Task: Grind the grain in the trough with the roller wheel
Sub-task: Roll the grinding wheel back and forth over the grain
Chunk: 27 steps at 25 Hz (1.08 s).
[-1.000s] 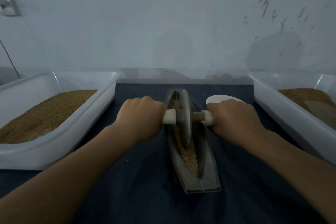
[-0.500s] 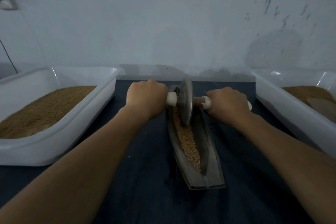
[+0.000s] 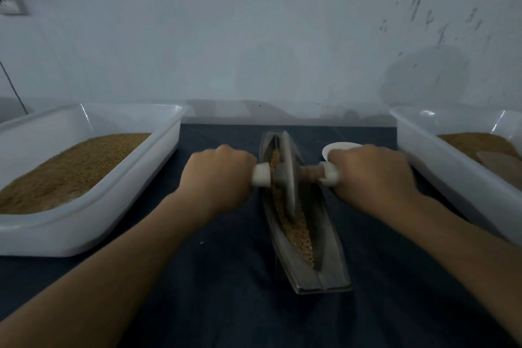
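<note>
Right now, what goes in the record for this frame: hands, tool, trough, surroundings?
left hand: grips the roller wheel by its left handle
right hand: grips its right handle
roller wheel: upright in the trough, toward the far end
grain: brown, along the trough floor, mostly nearer than the wheel
sides: left tub and right tub, white, both holding grain
other: white round object behind right hand; dark cloth underneath

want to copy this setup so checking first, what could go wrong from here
1. Grain is piled toward the near end of the trough; a hard pull of the roller wheel could spill it onto the cloth.
2. The right hand works just in front of the white dish and may knock it on a push.
</note>
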### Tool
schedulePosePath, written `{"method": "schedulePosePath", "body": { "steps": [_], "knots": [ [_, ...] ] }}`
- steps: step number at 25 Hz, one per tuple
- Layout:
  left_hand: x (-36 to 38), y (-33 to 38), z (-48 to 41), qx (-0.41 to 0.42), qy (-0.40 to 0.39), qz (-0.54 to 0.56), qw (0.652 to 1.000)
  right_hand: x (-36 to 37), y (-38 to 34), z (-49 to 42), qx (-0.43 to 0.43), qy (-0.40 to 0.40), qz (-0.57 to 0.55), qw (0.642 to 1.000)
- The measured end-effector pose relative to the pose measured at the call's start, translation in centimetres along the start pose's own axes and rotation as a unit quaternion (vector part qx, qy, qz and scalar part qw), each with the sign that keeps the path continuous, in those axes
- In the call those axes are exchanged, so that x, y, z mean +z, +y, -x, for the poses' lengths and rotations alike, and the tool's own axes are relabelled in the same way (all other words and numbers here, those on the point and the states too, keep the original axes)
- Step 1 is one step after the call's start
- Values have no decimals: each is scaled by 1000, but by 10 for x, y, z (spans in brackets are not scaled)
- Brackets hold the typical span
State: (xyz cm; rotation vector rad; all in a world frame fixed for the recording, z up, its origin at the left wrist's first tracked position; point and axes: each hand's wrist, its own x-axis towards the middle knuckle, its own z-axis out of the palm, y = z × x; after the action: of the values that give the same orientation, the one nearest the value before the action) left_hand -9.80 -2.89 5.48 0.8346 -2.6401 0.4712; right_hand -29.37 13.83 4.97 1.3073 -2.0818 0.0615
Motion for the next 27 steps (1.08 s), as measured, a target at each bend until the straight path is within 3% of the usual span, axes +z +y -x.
{"method": "schedulePosePath", "body": {
  "steps": [4,6,9,12,16,20,23,27],
  "knots": [
    [1,-2,-52,-18,-28,-7,999,17,1,-52,56,-113,-86,988],
    [0,-1,-38,-5,-12,-18,1000,13,3,-39,51,-121,-84,988],
    [-2,-2,19,40,57,-25,997,-9,3,11,-17,-5,-22,1000],
    [-23,-3,45,77,103,-14,992,-33,11,40,-64,51,-60,995],
    [-1,0,21,16,21,-3,1000,-16,0,12,2,-10,0,1000],
    [10,-5,-41,-28,-29,17,999,7,-7,-46,41,-85,-43,995],
    [2,-1,-27,-18,-18,9,1000,4,-2,-33,46,-107,-40,992],
    [-11,-2,40,24,27,5,999,-30,6,26,-44,62,-19,997]
  ]
}}
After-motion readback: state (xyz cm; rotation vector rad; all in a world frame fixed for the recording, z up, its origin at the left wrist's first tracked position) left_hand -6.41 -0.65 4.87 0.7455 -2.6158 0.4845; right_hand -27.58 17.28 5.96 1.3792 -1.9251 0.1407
